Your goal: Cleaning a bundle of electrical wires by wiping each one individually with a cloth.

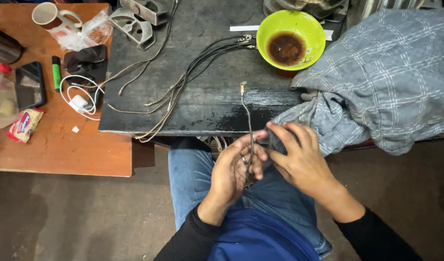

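Thin black cable [247, 118], brass-tipped, pinched by left hand [234, 171]; right hand [299, 157] grips dark cloth [276, 142]

Dim even light; glare on black table [207, 104].

Single head view, looking steeply down, close over hands [260, 162] and lap, black bench [202, 96] ahead.

Count by kind: two hands, left hand [234, 171] and right hand [299, 157]; one thin cable [247, 113] held between them; one green bowl [290, 38]; one mug [50, 16]; one phone [30, 84]; one white charger [79, 102]; one green marker [56, 73]; one grey checked cloth [381, 77]; two surfaces, black surface [207, 104] and wooden surface [62, 150].
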